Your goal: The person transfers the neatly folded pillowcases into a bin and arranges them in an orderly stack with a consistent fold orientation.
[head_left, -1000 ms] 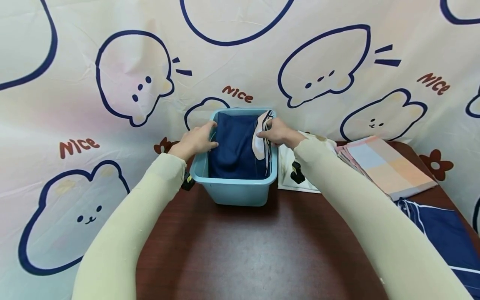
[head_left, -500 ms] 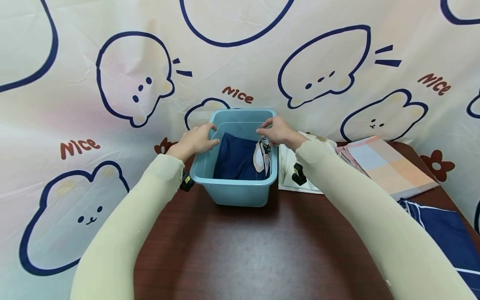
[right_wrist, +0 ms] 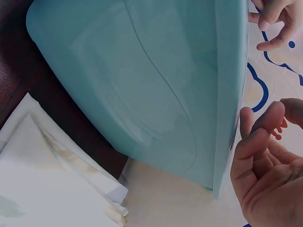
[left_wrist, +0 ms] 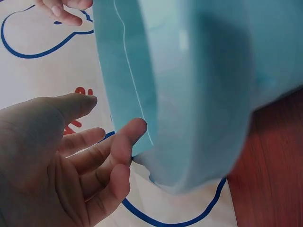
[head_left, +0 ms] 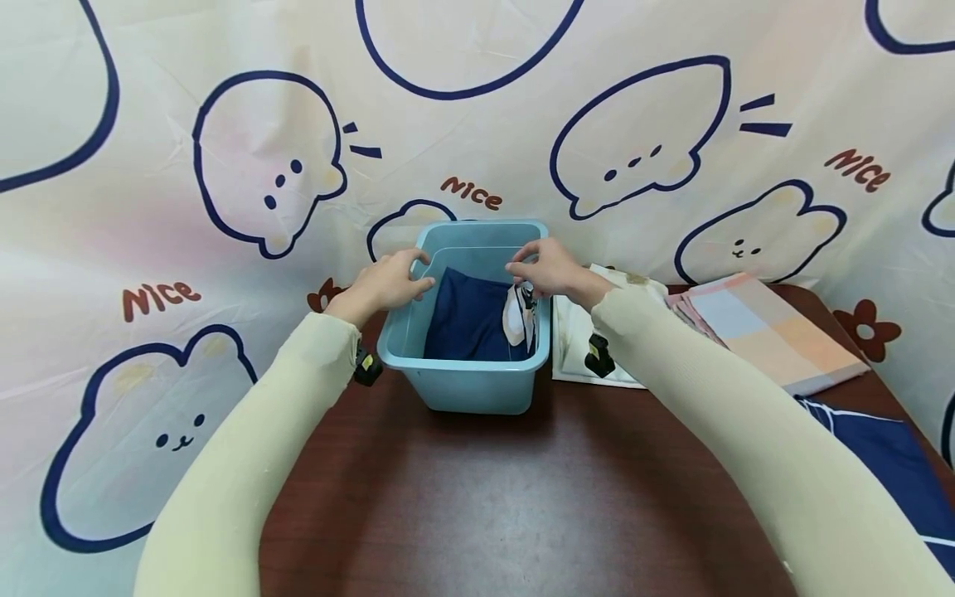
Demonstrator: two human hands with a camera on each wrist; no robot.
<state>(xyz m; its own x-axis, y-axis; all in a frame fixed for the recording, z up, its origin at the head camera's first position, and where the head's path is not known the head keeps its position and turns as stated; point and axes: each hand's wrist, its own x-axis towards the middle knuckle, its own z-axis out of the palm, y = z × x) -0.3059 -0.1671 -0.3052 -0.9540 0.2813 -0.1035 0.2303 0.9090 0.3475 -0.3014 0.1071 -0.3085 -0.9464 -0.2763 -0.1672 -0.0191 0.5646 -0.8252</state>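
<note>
A light blue plastic bin (head_left: 470, 391) stands against the patterned backdrop. Inside, low down, lies a folded navy cloth (head_left: 468, 322) with a pale, dark-lined patch (head_left: 513, 317) showing at its right side. My left hand (head_left: 386, 286) hovers at the bin's left rim, fingers loosely bent and holding nothing. In the left wrist view, that hand's fingertips (left_wrist: 138, 126) overlap the rim. Over the right rim is my right hand (head_left: 554, 267), its thumb and fingers apart and relaxed. The right wrist view shows its loosely curled fingers (right_wrist: 251, 146) beside the rim with nothing between them.
Right of the bin lies a folded white cloth (head_left: 578, 344). Farther right are a folded checkered cloth (head_left: 779, 332) and a navy cloth with white stripes (head_left: 880, 468). The brown table (head_left: 492, 506) stretches in front; a cartoon-print backdrop (head_left: 462, 133) rises behind.
The navy cloth has dropped from near the rim to lower in the bin. My right hand has let go of its patterned part; both hands stay over the rims.
</note>
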